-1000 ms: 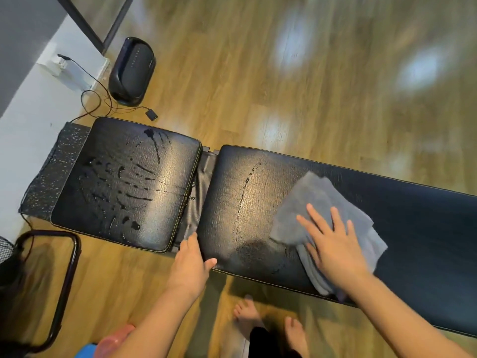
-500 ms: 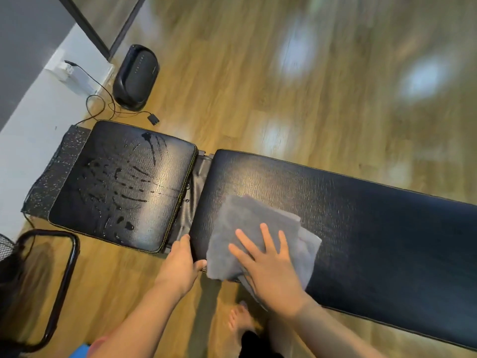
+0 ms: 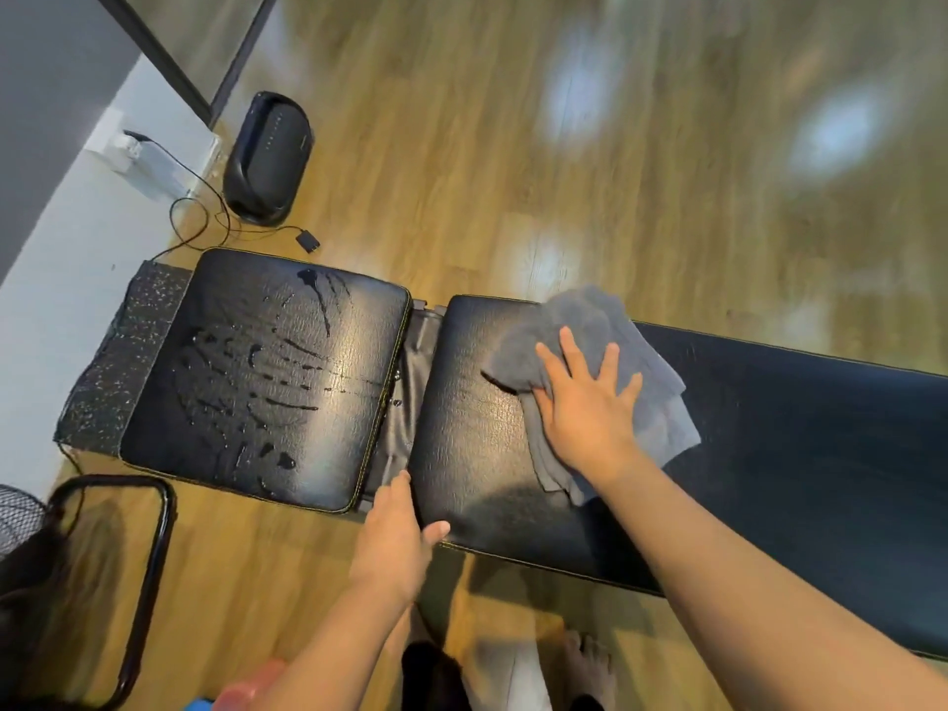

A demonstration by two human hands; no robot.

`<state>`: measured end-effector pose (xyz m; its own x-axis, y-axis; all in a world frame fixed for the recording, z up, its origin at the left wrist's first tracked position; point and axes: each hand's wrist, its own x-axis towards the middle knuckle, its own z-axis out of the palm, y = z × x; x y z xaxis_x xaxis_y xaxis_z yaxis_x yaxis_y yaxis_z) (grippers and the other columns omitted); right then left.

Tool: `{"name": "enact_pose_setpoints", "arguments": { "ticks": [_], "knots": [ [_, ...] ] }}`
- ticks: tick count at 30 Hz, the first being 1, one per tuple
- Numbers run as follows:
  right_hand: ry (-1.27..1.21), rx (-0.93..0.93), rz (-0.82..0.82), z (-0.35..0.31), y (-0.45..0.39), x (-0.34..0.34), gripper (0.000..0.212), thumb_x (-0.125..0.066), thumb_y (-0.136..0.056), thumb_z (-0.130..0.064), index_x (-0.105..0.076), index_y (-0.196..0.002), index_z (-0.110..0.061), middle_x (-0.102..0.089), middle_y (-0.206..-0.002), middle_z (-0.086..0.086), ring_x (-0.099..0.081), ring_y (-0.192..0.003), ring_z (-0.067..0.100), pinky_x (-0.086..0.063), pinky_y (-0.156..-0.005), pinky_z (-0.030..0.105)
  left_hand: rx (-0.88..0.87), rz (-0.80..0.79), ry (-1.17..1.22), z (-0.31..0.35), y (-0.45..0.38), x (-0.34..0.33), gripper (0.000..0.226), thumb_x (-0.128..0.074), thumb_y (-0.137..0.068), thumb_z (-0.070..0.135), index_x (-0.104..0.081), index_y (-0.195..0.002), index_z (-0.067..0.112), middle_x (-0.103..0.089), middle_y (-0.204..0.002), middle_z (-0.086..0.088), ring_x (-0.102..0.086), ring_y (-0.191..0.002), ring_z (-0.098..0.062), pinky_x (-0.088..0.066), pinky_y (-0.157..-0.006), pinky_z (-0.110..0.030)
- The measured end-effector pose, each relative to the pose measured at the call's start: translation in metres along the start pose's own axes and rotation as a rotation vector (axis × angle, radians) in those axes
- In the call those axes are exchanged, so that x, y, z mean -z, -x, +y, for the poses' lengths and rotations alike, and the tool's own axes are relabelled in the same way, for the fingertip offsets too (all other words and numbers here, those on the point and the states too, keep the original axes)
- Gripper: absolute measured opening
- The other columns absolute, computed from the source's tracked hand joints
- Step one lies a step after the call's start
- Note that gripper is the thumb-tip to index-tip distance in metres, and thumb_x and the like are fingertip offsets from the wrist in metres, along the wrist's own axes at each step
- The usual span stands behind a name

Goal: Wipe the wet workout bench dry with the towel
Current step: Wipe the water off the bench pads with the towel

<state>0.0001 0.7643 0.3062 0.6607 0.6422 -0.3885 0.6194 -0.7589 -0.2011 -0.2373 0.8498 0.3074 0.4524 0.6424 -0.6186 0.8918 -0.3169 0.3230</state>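
Observation:
A black padded workout bench lies across the floor in two parts. Its square seat pad [image 3: 267,377] on the left is streaked with water drops. The long back pad [image 3: 800,443] runs off to the right and looks mostly dull and dry. A crumpled grey towel [image 3: 579,320] lies on the long pad near its far left corner. My right hand [image 3: 585,407] presses flat on the towel with fingers spread. My left hand [image 3: 397,541] rests on the near left corner of the long pad, thumb on top, fingers at the gap between the pads.
A black speckled mat [image 3: 107,361] lies under the seat end by the white wall. A black device [image 3: 267,156] with a cable stands on the wooden floor beyond. A black metal frame [image 3: 154,556] is at the lower left. Bare feet [image 3: 590,664] stand below the bench.
My right hand has pushed the towel from the near left edge of the long pad up and right to its far edge. My left hand stays at the pad's corner.

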Motion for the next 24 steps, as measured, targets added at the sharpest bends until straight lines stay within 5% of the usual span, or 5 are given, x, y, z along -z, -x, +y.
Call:
{"name": "enact_pose_setpoints", "arguments": {
  "ticks": [7, 12, 17, 19, 24],
  "knots": [
    [0.182, 0.285, 0.024, -0.058, 0.053, -0.043, 0.059, -0.059, -0.089, -0.041, -0.042, -0.145, -0.033, -0.028, -0.160, -0.003, -0.024, -0.140, 0.053, -0.022, -0.102, 0.077, -0.045, -0.014, 0.039, -0.008, -0.002, 0.003, 0.070, -0.072, -0.082, 0.036, -0.034, -0.137, 0.014, -0.044, -0.131, -0.008, -0.046, -0.124, -0.031, -0.041, -0.100, -0.042],
    [0.260, 0.352, -0.049, 0.011, 0.145, -0.069, 0.065, -0.051, -0.083, -0.044, -0.040, -0.146, -0.035, -0.016, -0.164, -0.007, -0.022, -0.142, 0.049, -0.029, -0.101, 0.070, -0.024, -0.052, 0.052, -0.008, -0.006, 0.006, 0.074, -0.068, -0.086, 0.036, -0.026, -0.144, 0.016, -0.038, -0.140, -0.004, -0.042, -0.130, -0.027, -0.039, -0.104, -0.040],
    [0.173, 0.091, -0.038, 0.052, 0.119, -0.043, 0.059, -0.048, -0.095, -0.043, -0.030, -0.151, -0.037, -0.015, -0.163, -0.008, -0.022, -0.143, 0.048, -0.033, -0.104, 0.070, 0.006, -0.075, 0.016, -0.004, -0.008, 0.007, 0.077, -0.066, -0.087, 0.040, -0.023, -0.146, 0.017, -0.035, -0.145, -0.003, -0.038, -0.134, -0.025, -0.039, -0.104, -0.039],
    [0.105, -0.033, -0.014, 0.041, 0.081, -0.028, 0.052, -0.029, -0.103, -0.047, -0.025, -0.153, -0.037, -0.009, -0.164, -0.009, -0.013, -0.146, 0.047, -0.026, -0.107, 0.071, 0.004, -0.075, 0.016, -0.004, -0.008, 0.007, 0.074, -0.066, -0.087, 0.039, -0.024, -0.144, 0.017, -0.036, -0.144, -0.003, -0.039, -0.133, -0.025, -0.040, -0.103, -0.039],
    [-0.130, -0.305, 0.031, -0.030, -0.005, -0.009, 0.052, -0.026, -0.104, -0.046, -0.009, -0.154, -0.044, 0.010, -0.164, -0.014, 0.007, -0.147, 0.046, -0.006, -0.108, 0.076, -0.021, -0.058, 0.015, -0.005, -0.007, 0.006, 0.073, -0.065, -0.087, 0.038, -0.024, -0.143, 0.016, -0.036, -0.142, -0.004, -0.040, -0.131, -0.027, -0.039, -0.104, -0.040]
  ]
}}
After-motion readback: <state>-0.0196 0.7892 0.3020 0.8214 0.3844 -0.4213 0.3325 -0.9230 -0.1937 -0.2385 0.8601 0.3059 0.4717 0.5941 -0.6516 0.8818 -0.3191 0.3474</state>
